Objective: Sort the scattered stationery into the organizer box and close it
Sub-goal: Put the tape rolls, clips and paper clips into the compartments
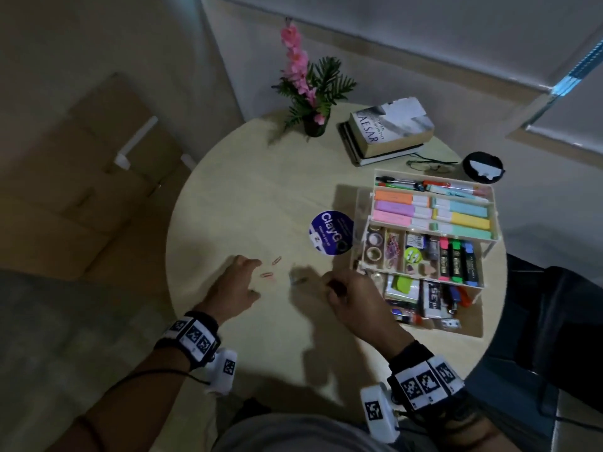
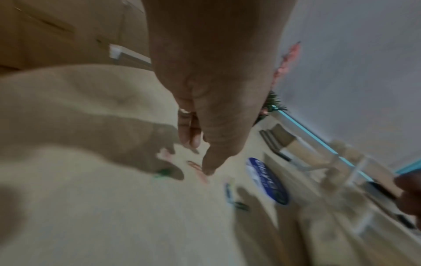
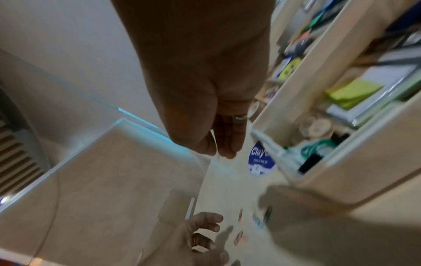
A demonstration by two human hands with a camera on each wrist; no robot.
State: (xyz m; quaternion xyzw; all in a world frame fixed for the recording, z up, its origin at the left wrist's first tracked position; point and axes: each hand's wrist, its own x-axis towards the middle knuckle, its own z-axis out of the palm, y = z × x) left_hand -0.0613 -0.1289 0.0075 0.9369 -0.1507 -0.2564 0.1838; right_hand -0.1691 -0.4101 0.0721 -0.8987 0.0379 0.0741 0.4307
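Observation:
The open tiered organizer box point(image 1: 494, 214) stands at the table's right, its trays holding highlighters, markers, tape rolls and clips. Two pink paper clips point(image 1: 276, 260) lie loose on the table just beyond my left hand point(image 1: 257, 277), which is spread open. In the left wrist view its thumb point(image 2: 208, 171) points down beside a pink clip point(image 2: 193, 164). A small blue-green clip pile point(image 1: 298, 278) lies between the hands. My right hand point(image 1: 329, 287) hovers by the box's near left corner with curled fingers. In the right wrist view its fingertips point(image 3: 230, 153) are pressed together with nothing visible in them.
A round blue sticker point(image 1: 331, 233) lies left of the box. A potted pink flower point(image 1: 313, 102), stacked books point(image 1: 388, 132), glasses point(image 1: 430, 166) and a black round lid point(image 1: 483, 167) sit along the far edge. The round table point(image 1: 244, 197) ends close behind my wrists.

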